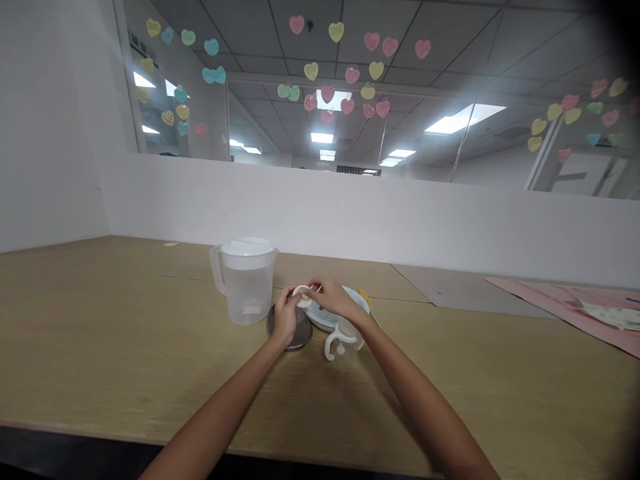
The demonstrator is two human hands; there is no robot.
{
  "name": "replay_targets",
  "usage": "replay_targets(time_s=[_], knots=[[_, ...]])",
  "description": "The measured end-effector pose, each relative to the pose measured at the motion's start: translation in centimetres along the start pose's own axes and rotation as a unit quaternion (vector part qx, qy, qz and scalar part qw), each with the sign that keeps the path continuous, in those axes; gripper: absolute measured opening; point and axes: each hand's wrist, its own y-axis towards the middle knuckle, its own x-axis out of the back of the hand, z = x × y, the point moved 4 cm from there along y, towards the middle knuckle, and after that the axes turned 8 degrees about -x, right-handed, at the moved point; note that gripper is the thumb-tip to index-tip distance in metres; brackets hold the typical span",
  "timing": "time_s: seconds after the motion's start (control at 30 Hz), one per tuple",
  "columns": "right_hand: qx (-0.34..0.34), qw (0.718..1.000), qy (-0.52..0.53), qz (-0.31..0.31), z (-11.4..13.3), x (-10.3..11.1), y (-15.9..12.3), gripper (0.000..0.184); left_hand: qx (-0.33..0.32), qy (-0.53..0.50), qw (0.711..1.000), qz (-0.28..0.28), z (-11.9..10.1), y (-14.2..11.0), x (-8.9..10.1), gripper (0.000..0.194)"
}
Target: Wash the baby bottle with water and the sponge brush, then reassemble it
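Left hand (286,317) and right hand (327,295), fingers curled, pinch a white disc (302,300); worktop (125,333) spreads behind them to its near edge, pitcher (249,293) left, white wall (320,213) ahead.

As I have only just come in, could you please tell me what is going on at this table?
A person's left hand and right hand together hold a small round white piece. Below the left hand is a round dark grey metal-looking item, with a round pale blue-white dish beside it. A clear plastic vessel with a white curved handle sits nearer the person. A tall translucent plastic pitcher stands upright to the left.
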Motion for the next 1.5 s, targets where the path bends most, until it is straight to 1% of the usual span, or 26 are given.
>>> replay_targets(time_s=[0.07, 0.17, 0.3, 0.33, 0.4, 0.47, 0.5, 0.57, 0.63, 0.67, 0.73, 0.77, 0.83, 0.93, 1.03, 1.17, 1.23, 1.3, 1.37, 1.43, 1.5], knots=[[0.0, 0.998, 0.061, 0.018, -0.3, 0.4, 0.2, 0.03, 0.047, -0.082, 0.995, 0.007, 0.5, 0.3, -0.2, 0.014], [-0.008, 0.996, 0.09, -0.007, -0.9, 1.0, 0.4, 0.029, 0.091, -0.165, 0.982, 0.022, 1.0, 0.5, -0.5, 0.017], [-0.044, 0.988, 0.151, 0.006, -1.9, 0.8, 0.7, 0.019, 0.12, -0.2, 0.971, 0.043, 1.3, 0.4, -0.7, 0.022], [-0.053, 0.986, 0.158, 0.003, -2.1, 0.8, 0.8, 0.015, 0.123, -0.205, 0.97, 0.05, 1.3, 0.3, -0.7, 0.024], [-0.059, 0.987, 0.15, -0.026, -2.2, 0.8, 1.0, 0.009, 0.122, -0.209, 0.968, 0.068, 1.1, 0.2, -0.8, 0.026], [-0.05, 0.989, 0.122, -0.071, -2.0, 1.1, 1.0, 0.006, 0.107, -0.186, 0.973, 0.084, 0.7, 0.1, -0.9, 0.029], [-0.043, 0.989, 0.104, -0.093, -1.8, 1.3, 0.9, 0.006, 0.093, -0.158, 0.979, 0.09, 0.5, 0.0, -0.9, 0.032], [-0.03, 0.989, 0.072, -0.122, -1.3, 1.5, 0.6, 0.006, 0.057, -0.072, 0.992, 0.091, 0.0, -0.3, -0.8, 0.038], [-0.017, 0.99, 0.055, -0.128, -0.8, 1.5, 0.4, 0.012, 0.018, 0.017, 0.995, 0.092, -0.3, -0.5, -0.9, 0.044], [-0.012, 0.991, 0.052, -0.126, -0.7, 1.5, 0.3, 0.017, 0.0, 0.047, 0.995, 0.093, -0.4, -0.6, -0.9, 0.046], [-0.007, 0.992, 0.052, -0.117, -0.6, 1.3, 0.2, 0.027, -0.036, 0.071, 0.992, 0.097, -0.5, -0.8, -1.0, 0.046], [-0.003, 0.993, 0.056, -0.105, -0.6, 1.2, 0.3, 0.027, -0.052, 0.069, 0.992, 0.097, -0.5, -0.8, -1.0, 0.045], [0.006, 0.995, 0.076, -0.071, -0.9, 0.9, 0.5, 0.019, -0.071, 0.057, 0.991, 0.095, -0.4, -0.8, -0.9, 0.044], [0.004, 0.991, 0.135, -0.022, -1.7, 0.3, 1.1, 0.017, -0.074, 0.064, 0.989, 0.108, -0.4, -0.7, -0.7, 0.044], [-0.021, 0.974, 0.226, 0.012, -2.6, 0.0, 1.6, 0.015, -0.082, 0.108, 0.984, 0.116, -0.7, -0.8, -0.6, 0.043], [-0.058, 0.936, 0.345, 0.049, -3.1, 0.0, 1.7, 0.012, -0.096, 0.133, 0.98, 0.112, -1.1, -0.9, -0.6, 0.042], [-0.071, 0.919, 0.382, 0.065, -3.1, 0.2, 1.5, 0.012, -0.097, 0.126, 0.981, 0.108, -1.2, -0.9, -0.6, 0.042], [-0.072, 0.913, 0.393, 0.081, -3.0, 0.5, 1.3, 0.014, -0.097, 0.122, 0.982, 0.105, -1.3, -0.9, -0.8, 0.042], [-0.071, 0.922, 0.371, 0.089, -2.9, 0.9, 1.2, 0.017, -0.092, 0.121, 0.983, 0.108, -1.3, -1.0, -1.0, 0.042], [-0.072, 0.939, 0.323, 0.092, -2.9, 1.4, 1.1, 0.02, -0.084, 0.12, 0.981, 0.124, -1.2, -1.2, -1.2, 0.043], [-0.063, 0.959, 0.265, 0.077, -2.9, 2.2, 1.0, 0.022, -0.097, 0.126, 0.977, 0.142, -1.2, -1.6, -1.4, 0.047]])
